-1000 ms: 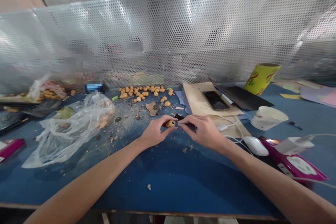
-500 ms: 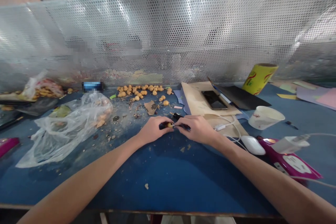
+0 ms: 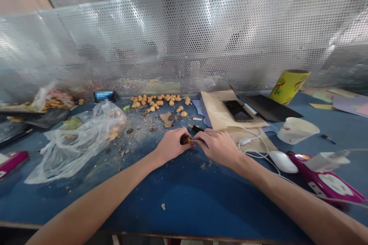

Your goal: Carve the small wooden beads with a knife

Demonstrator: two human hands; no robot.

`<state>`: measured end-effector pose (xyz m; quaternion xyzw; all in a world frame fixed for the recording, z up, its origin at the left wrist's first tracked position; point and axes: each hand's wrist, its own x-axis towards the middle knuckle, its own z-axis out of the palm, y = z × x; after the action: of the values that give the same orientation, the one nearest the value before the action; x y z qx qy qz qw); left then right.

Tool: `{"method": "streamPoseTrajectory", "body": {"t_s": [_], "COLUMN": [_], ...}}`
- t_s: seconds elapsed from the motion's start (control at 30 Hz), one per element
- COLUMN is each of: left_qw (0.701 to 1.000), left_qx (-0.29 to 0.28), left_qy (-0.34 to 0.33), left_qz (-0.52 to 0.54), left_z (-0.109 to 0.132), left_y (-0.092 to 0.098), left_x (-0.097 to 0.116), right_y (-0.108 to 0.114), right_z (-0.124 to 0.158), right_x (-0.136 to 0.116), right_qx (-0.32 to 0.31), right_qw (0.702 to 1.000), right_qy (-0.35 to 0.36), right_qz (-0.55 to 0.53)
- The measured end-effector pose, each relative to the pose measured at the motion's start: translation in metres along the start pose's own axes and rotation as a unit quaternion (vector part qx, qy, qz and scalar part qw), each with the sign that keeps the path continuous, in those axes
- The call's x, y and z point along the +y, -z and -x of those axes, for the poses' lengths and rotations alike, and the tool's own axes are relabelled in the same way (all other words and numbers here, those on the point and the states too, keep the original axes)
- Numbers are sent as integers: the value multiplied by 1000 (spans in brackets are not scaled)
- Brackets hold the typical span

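On the blue worktop [image 3: 184,199], nearer us than the heap of orange nuts [image 3: 156,101], our left hand [image 3: 169,146] and right hand [image 3: 218,146] meet. The left grip pinches one nut [image 3: 188,140]; the right is closed round a dark tool [image 3: 197,128] touching it. Small, round and hard-looking, the nut is probably light and prone to roll, so it is best held by its sides.

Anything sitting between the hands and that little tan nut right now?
Nothing visible. The left hand pinches the nut, and the right hand meets it from the other side, fingertips against it. Only crumbs lie on the table nearby, none between hands and nut.
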<state>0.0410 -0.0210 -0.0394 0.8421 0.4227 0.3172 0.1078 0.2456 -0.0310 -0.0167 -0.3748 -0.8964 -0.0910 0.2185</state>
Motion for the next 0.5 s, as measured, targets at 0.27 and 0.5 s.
{"method": "streamPoseTrajectory", "body": {"t_s": [0.27, 0.5], "left_qw": [1000, 999], "left_qx": [-6, -40], "left_qy": [-5, 30], "left_qz": [-30, -12], "left_z": [-2, -3], "left_y": [-2, 4], "left_x": [0, 5], "right_y": [9, 5], "right_z": [-4, -4], "right_x": [0, 0], "right_qx": [42, 91], "right_qw": [997, 995], "right_qy": [48, 23], "right_qz": [37, 27]}}
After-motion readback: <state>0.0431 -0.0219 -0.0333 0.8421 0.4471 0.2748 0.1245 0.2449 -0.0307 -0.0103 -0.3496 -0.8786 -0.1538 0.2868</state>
